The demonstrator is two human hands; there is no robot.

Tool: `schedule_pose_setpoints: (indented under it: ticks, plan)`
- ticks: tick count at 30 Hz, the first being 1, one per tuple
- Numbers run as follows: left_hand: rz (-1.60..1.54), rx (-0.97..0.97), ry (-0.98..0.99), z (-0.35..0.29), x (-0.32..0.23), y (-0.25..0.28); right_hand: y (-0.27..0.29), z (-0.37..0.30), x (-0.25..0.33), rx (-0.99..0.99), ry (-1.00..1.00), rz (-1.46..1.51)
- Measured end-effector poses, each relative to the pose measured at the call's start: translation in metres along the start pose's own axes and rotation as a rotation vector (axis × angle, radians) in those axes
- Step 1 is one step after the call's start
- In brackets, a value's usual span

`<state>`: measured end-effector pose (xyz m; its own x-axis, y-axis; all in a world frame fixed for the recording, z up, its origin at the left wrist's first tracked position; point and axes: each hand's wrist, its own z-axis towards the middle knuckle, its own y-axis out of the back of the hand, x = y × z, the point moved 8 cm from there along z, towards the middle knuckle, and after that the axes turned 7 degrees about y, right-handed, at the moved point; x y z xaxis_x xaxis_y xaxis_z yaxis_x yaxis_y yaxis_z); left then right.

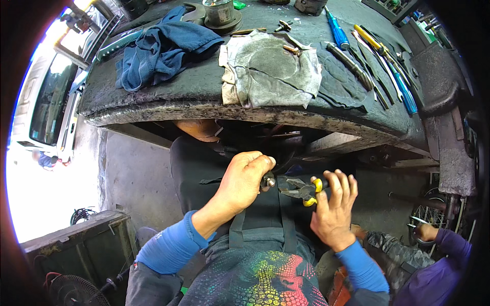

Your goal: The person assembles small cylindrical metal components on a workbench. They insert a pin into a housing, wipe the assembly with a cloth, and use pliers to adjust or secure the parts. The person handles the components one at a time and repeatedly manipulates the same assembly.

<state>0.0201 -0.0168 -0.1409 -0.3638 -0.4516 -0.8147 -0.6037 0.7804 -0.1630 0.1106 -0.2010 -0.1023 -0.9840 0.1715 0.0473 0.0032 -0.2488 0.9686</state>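
Note:
My left hand (239, 183) is closed around a small dark cylindrical part (268, 179) with a shiny metal tip, over my lap and just below the bench edge. Most of that part is hidden by my fingers. My right hand (334, 211) holds a pair of pliers (297, 187) with yellow-and-black handles. Their jaws point left toward the metal tip, slightly apart from each other, and a small gap separates them from the part. The fingers of my right hand are partly stretched along the handles.
A worn dark workbench (153, 104) spans ahead, bearing a blue cloth (163, 51), a grey rag (273, 71), a blue-handled screwdriver (337, 29) and several other tools. A vise (456, 163) stands right. A person in a purple sleeve (431, 278) crouches lower right. A fan (76, 290) is lower left.

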Motion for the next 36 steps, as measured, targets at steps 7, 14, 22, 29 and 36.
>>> schedule_pose_setpoints:
  ticks: [7, 14, 22, 29, 36]
  plan:
    - [0.17, 0.177, 0.085, 0.001, 0.01, -0.009, 0.023, 0.021, -0.004, -0.002, 0.319, -0.209]
    - [0.191, 0.291, 0.207, -0.005, 0.008, -0.013, 0.018, 0.023, -0.001, 0.031, 0.359, -0.211]
    - [-0.113, -0.24, -0.119, 0.009, 0.032, -0.004, -0.038, -0.009, 0.036, 0.125, -0.231, 0.104]
    - [-0.15, -0.005, 0.059, 0.012, 0.021, -0.002, -0.021, -0.008, 0.01, 0.083, -0.091, 0.06]
    - [0.091, 0.192, 0.076, 0.015, 0.014, -0.011, 0.008, 0.011, -0.009, 0.069, 0.179, -0.154]
